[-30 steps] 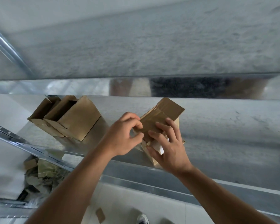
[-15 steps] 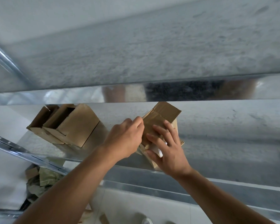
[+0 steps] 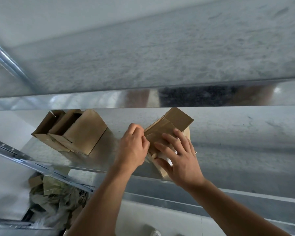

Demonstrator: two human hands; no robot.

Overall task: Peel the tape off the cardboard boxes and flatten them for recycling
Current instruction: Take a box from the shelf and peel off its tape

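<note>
Storeroom with galvanised steel shelving [image 3: 92,101]

Shelf surface [image 3: 245,132] at frame right open for passage; two open boxes [image 3: 82,133] block centre left; upper shelf edge [image 3: 92,101] limits headroom
</note>
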